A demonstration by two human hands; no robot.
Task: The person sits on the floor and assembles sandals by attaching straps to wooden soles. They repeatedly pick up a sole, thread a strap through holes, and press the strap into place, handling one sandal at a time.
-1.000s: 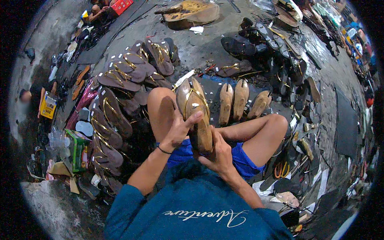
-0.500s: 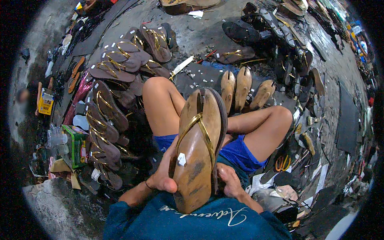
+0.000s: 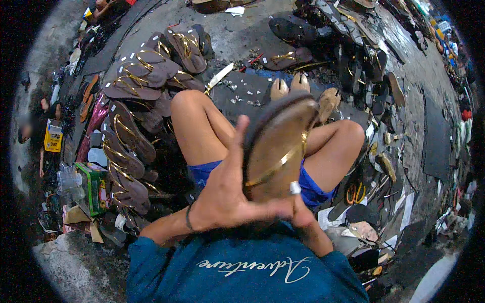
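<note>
A brown thong sandal with gold straps (image 3: 281, 166) sits on a wooden foot-shaped last, tilted toward the right and a little blurred. Beside its left edge is my left hand (image 3: 225, 184), fingers spread wide, one pointing up along the sole and another stretched across the heel end. My right hand (image 3: 303, 214) grips the heel end from the right, its fingers partly hidden. Close to that hand a small white tag (image 3: 295, 188) shows on the strap end. Beyond the sandal stand several bare wooden lasts (image 3: 329, 101).
Finished-looking brown sandals with gold straps (image 3: 129, 134) lie in overlapping rows at my left. Near them stand a green box (image 3: 92, 188) and a yellow box (image 3: 53, 135). A white-bladed knife (image 3: 220, 76) lies ahead among scraps. Darker sandals (image 3: 353, 70) pile up at the far right.
The sandal on its last has turned and tilted to the right. My left hand has come off its lower side, risen, and spread its fingers.
</note>
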